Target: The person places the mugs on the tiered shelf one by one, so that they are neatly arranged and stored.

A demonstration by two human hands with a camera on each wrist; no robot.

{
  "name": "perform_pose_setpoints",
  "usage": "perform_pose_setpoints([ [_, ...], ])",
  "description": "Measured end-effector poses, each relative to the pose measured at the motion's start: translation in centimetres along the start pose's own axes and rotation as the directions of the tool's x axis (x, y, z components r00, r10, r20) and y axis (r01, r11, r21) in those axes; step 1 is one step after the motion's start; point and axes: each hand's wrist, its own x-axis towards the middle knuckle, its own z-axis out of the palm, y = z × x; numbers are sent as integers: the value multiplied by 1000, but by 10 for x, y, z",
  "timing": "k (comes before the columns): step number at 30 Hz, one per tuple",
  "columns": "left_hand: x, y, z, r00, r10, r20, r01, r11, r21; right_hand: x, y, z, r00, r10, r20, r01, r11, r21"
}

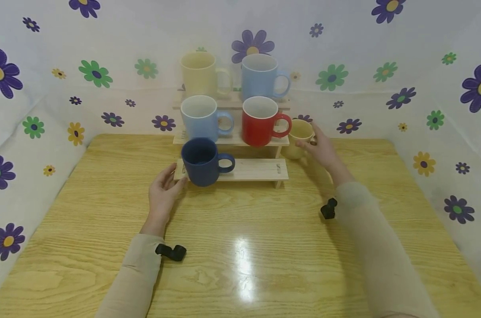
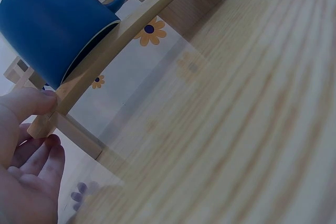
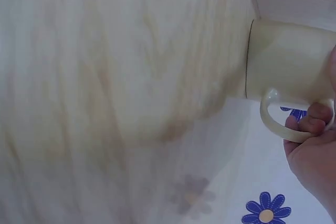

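Note:
At the right end of a stepped wooden rack (image 1: 248, 169), my right hand (image 1: 321, 148) holds a pale yellow mug (image 1: 293, 152). In the right wrist view its fingers curl through the mug's handle (image 3: 268, 116). My left hand (image 1: 162, 190) grips the left end of the rack's lowest plank (image 2: 86, 77), thumb on top and fingers beneath. Right beside that thumb, a dark blue mug (image 1: 200, 165) stands on the plank, handle to the right. The middle tier bears a light blue mug (image 1: 200, 121) and a red mug (image 1: 258, 126).
On the top tier stand another yellow mug (image 1: 198, 77) and another light blue mug (image 1: 259, 79). A wood-grain table (image 1: 240, 247) lies under the rack. Flower-print cloth (image 1: 343, 39) hangs behind and along both sides.

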Motion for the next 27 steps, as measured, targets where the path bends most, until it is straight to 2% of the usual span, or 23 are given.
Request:
perform_pose_setpoints([
  [5,0,1,-1,1000,-1,3,1,1000,-6,-1,4,7,997,-27,-70,32,997,69],
  [9,0,1,-2,1000,2,4,-2,1000,-7,-2,5,14,991,7,-132,7,995,100],
  [14,0,1,-2,1000,3,-2,-3,1000,-6,-5,4,24,974,54,-220,-7,979,206],
  [18,1,1,-2,1000,5,-3,-5,1000,-8,-9,0,30,960,117,-253,-23,937,348],
  [24,0,2,-1,1000,-15,7,15,1000,-4,-17,-3,31,952,172,-254,-33,880,473],
  [27,0,4,-1,1000,-30,6,30,1000,-8,-20,-4,30,948,191,-256,-21,837,547],
])
